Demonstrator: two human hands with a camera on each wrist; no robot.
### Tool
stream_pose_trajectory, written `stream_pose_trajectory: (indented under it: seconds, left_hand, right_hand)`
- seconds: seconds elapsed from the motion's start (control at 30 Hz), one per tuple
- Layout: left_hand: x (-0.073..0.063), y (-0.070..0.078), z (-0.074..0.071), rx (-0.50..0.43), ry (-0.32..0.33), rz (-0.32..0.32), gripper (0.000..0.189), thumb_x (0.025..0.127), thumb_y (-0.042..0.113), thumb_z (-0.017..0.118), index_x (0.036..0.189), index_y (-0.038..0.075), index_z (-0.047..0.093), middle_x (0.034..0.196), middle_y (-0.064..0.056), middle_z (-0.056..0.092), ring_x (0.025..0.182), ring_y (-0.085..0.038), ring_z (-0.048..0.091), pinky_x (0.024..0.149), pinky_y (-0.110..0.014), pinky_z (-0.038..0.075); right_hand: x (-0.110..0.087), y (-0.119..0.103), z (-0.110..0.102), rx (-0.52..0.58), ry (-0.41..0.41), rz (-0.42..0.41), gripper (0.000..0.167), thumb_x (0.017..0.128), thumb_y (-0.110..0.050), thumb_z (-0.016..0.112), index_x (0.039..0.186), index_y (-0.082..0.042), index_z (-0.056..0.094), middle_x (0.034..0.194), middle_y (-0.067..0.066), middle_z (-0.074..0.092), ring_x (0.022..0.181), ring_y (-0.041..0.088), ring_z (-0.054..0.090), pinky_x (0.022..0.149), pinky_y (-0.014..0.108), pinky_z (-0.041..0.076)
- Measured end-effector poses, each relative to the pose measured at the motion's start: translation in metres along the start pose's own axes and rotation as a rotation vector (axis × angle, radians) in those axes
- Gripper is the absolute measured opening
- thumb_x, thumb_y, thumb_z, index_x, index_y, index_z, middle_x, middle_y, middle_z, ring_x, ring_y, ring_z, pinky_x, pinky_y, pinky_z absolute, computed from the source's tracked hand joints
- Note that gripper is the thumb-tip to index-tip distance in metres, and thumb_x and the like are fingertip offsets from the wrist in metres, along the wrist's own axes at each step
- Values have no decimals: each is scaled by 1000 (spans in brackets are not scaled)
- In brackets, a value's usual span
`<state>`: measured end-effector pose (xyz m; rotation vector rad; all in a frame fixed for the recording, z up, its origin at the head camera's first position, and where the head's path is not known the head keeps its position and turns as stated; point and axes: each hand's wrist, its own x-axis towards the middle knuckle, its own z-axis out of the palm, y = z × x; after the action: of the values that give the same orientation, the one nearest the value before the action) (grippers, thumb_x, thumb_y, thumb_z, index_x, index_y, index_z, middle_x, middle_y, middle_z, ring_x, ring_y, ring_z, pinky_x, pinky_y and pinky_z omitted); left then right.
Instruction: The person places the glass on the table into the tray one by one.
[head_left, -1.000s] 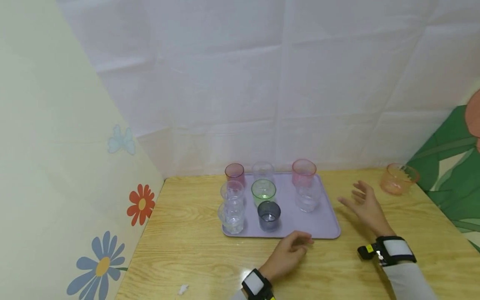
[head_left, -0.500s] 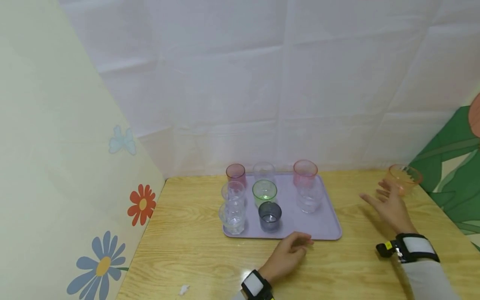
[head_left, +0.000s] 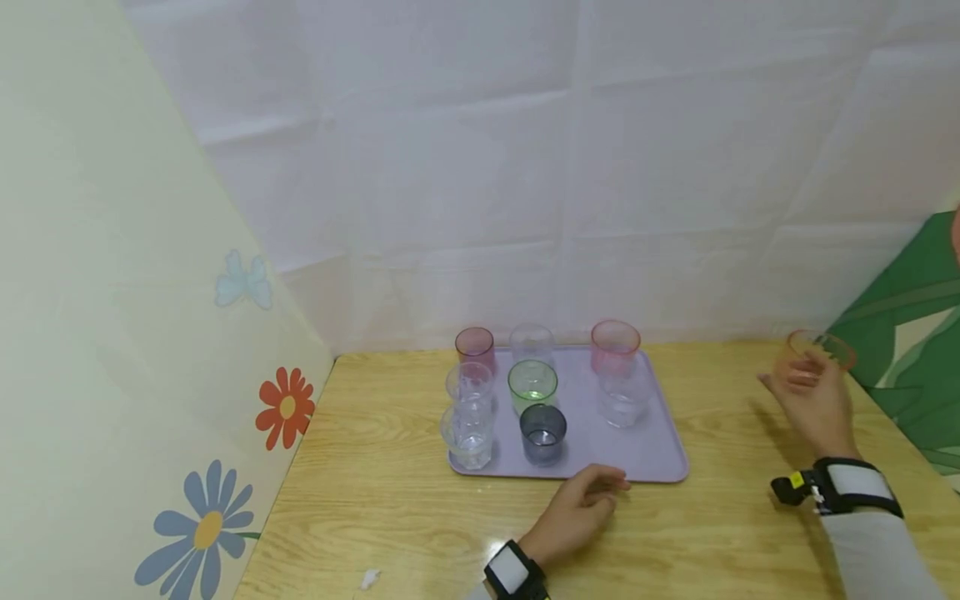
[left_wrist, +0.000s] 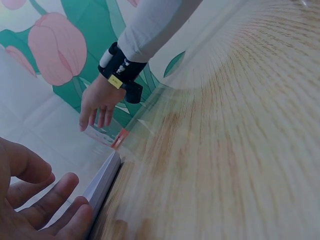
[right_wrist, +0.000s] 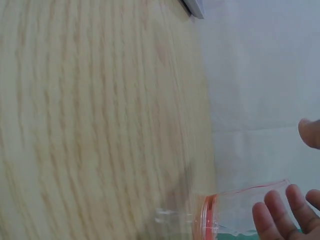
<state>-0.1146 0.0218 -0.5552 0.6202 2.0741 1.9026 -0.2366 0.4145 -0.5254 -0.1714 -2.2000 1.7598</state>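
At the far right in the head view, my right hand (head_left: 817, 408) reaches over an orange-tinted glass (head_left: 846, 354), covering part of it. In the right wrist view that glass (right_wrist: 240, 210) stands upright behind several spread fingers, with the thumb well apart. Whether a fingertip touches it I cannot tell. My left hand (head_left: 573, 512) lies relaxed by the front edge of a lilac tray (head_left: 645, 454), holding nothing. Toward the tray's front stands a dark grey glass (head_left: 543, 437), with a green glass (head_left: 532, 392) behind it.
Several clear glasses share the tray, including one at the front left (head_left: 471, 442) and one at right (head_left: 622, 408). A dark pink glass (head_left: 475, 348) and a pink glass (head_left: 615, 354) stand along its back. A white scrap (head_left: 370, 578) lies on the wooden table (head_left: 405, 517).
My right hand has moved rightward from beside the tray to the orange glass and now overlaps it. The left hand has stayed in place.
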Motion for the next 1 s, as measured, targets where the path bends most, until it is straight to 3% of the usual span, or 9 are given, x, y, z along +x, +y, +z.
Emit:
stream_pose_trajectory:
  seconds: [0.03, 0.07, 0.23, 0.33, 0.47, 0.53, 0.73, 0.9, 1.0]
  left_hand:
    - [0, 0, 0, 2, 1, -2, 34, 105, 2, 55, 138, 0, 62, 134, -17, 72, 124, -8, 66, 105, -19, 53]
    - [0, 0, 0, 2, 3, -3, 34, 105, 2, 55, 138, 1, 62, 134, -17, 72, 124, -8, 66, 105, -18, 53]
    - [0, 2, 1, 10, 11, -4, 34, 105, 1, 55, 137, 2, 63, 132, -16, 73, 124, -7, 66, 104, -18, 53]
    - [0, 2, 1, 14, 12, -5, 33, 105, 2, 55, 137, 3, 64, 132, -16, 73, 123, -7, 66, 104, -18, 53]
    - [0, -1, 1, 20, 9, -1, 33, 105, 2, 55, 137, 1, 63, 132, -16, 73, 123, -7, 66, 104, -18, 54]
    - [0, -2, 2, 22, 8, 1, 33, 105, 3, 56, 137, 1, 63, 131, -15, 74, 122, -6, 67, 103, -18, 54]
    - [0, -3, 2, 34, -2, 4, 32, 104, 4, 56, 135, 5, 65, 129, -13, 75, 120, -4, 67, 101, -18, 54]
    - [-1, -4, 3, 42, -10, 12, 32, 104, 4, 56, 135, 7, 65, 128, -12, 75, 120, -2, 67, 101, -18, 54]
    - [-2, -4, 3, 39, -13, 13, 32, 104, 4, 55, 135, 6, 65, 128, -13, 75, 120, -2, 66, 101, -18, 54]
  right_hand:
    - [-1, 0, 0, -198, 118, 4, 79, 100, -23, 73, 162, 1, 30, 106, -28, 41, 88, -14, 44, 76, -3, 38]
    - [-1, -1, -1, -290, 172, 11, 86, 98, -28, 74, 163, 3, 28, 106, -30, 41, 87, -15, 44, 75, -3, 36]
    - [1, -2, -6, -384, 388, 57, 75, 93, -29, 76, 158, -11, 42, 109, -31, 31, 87, -15, 35, 78, 9, 30]
    - [0, -2, -8, -398, 454, 31, 73, 94, -26, 74, 157, -10, 40, 131, -20, 35, 115, 0, 42, 100, 22, 36]
    - [0, -2, -13, -386, 423, 12, 82, 97, -25, 71, 163, -8, 24, 165, 17, 21, 154, 37, 23, 129, 49, 24]
    - [1, -3, -17, -351, 355, 45, 92, 98, -28, 70, 167, -10, 13, 172, 23, 10, 159, 42, 13, 133, 52, 16]
    - [6, -5, -25, -283, 192, 161, 109, 99, -40, 66, 170, -14, -13, 177, 23, -11, 163, 44, -5, 135, 54, 4]
    - [13, 4, -28, -260, 181, 167, 111, 100, -37, 66, 169, -12, -17, 177, 23, -13, 164, 39, -6, 135, 49, 2]
    - [18, 9, -26, -239, 183, 164, 106, 100, -29, 67, 169, -12, -12, 177, 25, -5, 164, 35, 1, 135, 43, 6]
